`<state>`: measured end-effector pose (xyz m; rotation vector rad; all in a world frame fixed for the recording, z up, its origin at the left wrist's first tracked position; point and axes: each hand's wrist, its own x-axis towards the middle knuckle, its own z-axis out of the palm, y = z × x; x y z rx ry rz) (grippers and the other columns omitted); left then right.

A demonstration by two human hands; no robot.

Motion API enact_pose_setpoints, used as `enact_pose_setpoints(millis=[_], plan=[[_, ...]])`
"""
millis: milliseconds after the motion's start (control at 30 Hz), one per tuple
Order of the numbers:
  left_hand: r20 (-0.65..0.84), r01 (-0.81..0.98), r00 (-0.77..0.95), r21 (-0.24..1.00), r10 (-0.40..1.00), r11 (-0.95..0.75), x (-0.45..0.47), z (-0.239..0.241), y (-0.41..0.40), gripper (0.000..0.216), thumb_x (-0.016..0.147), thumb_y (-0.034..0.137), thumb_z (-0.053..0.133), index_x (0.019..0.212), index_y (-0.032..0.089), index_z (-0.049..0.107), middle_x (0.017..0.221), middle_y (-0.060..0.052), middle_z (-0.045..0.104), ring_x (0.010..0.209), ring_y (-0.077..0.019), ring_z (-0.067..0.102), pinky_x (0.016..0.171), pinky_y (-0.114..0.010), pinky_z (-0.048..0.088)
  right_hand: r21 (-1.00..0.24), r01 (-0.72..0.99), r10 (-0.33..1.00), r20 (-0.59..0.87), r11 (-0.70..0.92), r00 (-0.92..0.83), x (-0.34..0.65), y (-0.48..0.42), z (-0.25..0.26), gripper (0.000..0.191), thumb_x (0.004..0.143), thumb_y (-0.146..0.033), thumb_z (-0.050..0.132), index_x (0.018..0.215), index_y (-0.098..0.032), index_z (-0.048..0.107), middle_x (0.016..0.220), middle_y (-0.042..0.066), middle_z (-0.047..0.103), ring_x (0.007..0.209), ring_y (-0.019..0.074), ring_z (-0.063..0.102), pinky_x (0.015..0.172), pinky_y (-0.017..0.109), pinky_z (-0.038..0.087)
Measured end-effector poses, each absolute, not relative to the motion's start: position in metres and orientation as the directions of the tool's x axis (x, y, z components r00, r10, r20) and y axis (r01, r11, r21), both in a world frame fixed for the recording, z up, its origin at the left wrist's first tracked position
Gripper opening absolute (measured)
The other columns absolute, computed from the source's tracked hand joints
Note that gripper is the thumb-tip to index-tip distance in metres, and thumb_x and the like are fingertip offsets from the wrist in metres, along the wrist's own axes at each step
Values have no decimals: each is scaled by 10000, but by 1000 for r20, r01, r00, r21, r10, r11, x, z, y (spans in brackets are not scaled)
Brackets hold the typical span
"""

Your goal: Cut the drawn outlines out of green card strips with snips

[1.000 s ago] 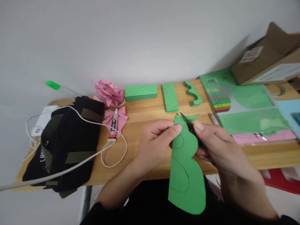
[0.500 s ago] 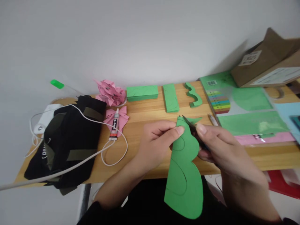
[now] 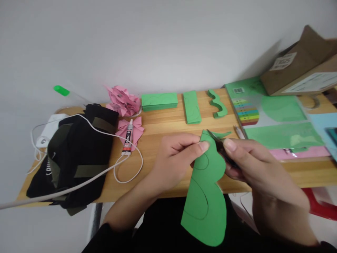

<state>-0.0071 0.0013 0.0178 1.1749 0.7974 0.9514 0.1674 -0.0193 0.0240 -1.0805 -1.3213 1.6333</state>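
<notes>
My left hand point(image 3: 181, 154) pinches a green paper piece point(image 3: 205, 196) near its top, thumb in front. The paper has a scalloped right edge and curved pencil lines drawn on it. My right hand point(image 3: 250, 161) is closed on dark scissors point(image 3: 219, 146), whose blades lie at the paper's upper right edge. A thin green offcut point(image 3: 222, 134) sticks out to the right behind the blades. The fingers inside the scissors' handles are mostly hidden.
Behind my hands lie green paper stacks point(image 3: 159, 101), point(image 3: 192, 107) and a wavy cut stack point(image 3: 217, 104). To the left are a glue tube point(image 3: 128, 138), pink paper flower point(image 3: 123, 101) and black bag point(image 3: 79, 158). A cardboard box point(image 3: 297, 70) and paper packs point(image 3: 281, 137) stand right.
The scissors have shifted slightly right, and the offcut now hangs further out from the paper's top edge. My left hand keeps its hold on the paper.
</notes>
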Motion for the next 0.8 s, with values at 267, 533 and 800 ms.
enact_pose_setpoints(millis=[267, 533, 800], plan=[[-15, -242, 398, 963, 917, 120, -7, 15, -1, 392, 871, 295, 639, 540, 163, 475, 527, 41, 409, 506, -70, 397, 471, -212, 337, -981, -52, 915, -152, -184, -374, 167, -19, 24, 525, 973, -536, 491, 580, -196, 418, 464, -66, 359, 411, 61, 271, 349, 203, 178], [-19, -274, 411, 951, 912, 144, -9, 14, 1, 363, 871, 279, 664, 557, 154, 532, 533, 42, 444, 517, -62, 425, 489, -207, 351, -984, -27, 900, -149, -175, -410, 172, -19, 23, 544, 989, -528, 463, 566, -189, 416, 478, -60, 373, 414, 57, 280, 344, 192, 185], [-41, -287, 417, 942, 908, 175, -12, 11, 1, 282, 843, 309, 699, 607, 169, 632, 564, 26, 530, 540, -79, 474, 499, -210, 394, -985, 92, 885, -170, -144, -433, 177, -16, 31, 521, 979, -533, 473, 578, -201, 468, 479, -56, 382, 411, 74, 287, 362, 219, 221]])
